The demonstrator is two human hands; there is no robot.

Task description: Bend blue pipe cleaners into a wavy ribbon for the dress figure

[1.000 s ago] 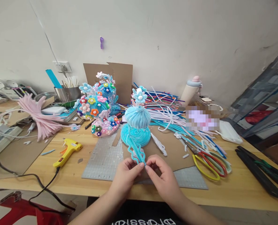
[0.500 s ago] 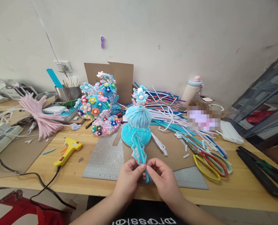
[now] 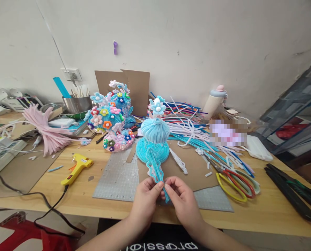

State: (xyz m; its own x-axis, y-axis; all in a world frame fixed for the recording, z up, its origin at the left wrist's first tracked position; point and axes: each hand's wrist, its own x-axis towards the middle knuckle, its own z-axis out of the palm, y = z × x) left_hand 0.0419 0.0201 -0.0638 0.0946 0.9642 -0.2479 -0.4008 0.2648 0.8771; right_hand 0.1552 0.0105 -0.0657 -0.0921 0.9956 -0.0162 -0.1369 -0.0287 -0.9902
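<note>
A light blue pipe-cleaner figure (image 3: pixel 154 134) with a flower on top stands on a cutting mat (image 3: pixel 116 177). Wavy blue pipe-cleaner strands (image 3: pixel 155 169) trail from its base toward me. My left hand (image 3: pixel 145 200) and my right hand (image 3: pixel 183 198) meet at the near end of these strands, both pinching them between thumb and fingers. A short strand end sticks down between my hands.
A yellow glue gun (image 3: pixel 76 169) with a black cord lies left. A flower-covered blue and pink model (image 3: pixel 110 120) stands behind. Loose pipe cleaners (image 3: pixel 194 125), scissors (image 3: pixel 235 183), a bottle (image 3: pixel 214 99) and black tools (image 3: pixel 291 191) lie right. Pink pipe-cleaner bundle (image 3: pixel 46 130) far left.
Both hands have slid slightly nearer to me along the strands, and a blue strand end now pokes down between them. The figure has stayed in place.
</note>
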